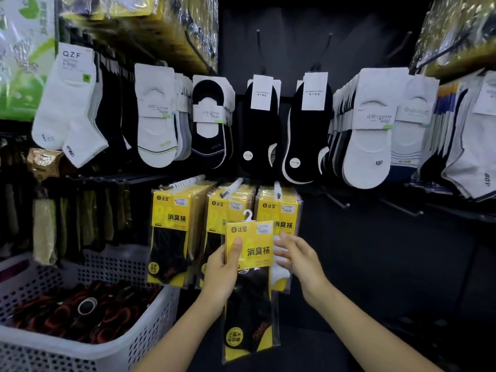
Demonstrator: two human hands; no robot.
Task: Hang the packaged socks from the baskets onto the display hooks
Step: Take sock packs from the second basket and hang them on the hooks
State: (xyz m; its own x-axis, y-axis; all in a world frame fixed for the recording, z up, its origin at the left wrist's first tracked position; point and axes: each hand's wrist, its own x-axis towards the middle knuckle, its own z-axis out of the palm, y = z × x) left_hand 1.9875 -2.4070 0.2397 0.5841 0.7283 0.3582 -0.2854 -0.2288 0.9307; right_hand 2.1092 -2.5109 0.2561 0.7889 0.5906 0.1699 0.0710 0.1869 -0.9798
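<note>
A: Left hand?
B: Left hand [221, 272] grips the yellow sock pack [251, 252], thumb flat on the front, other fingers hidden behind it.
A: Right?
B: Right hand [298, 260], fingers [281, 255] loosely spread at the pack's 3 o'clock edge. Can't tell if they touch.
A: Pack where?
B: Upright in the air, white hanger [248, 214] on top, in front of hung yellow packs [171, 221] on display hooks [233, 186] at 12 o'clock.
A: Room?
B: Black wall panel [375, 251]. Bare pegs [339, 201] at 2 o'clock, white perforated basket [153, 326] at 8 o'clock.
</note>
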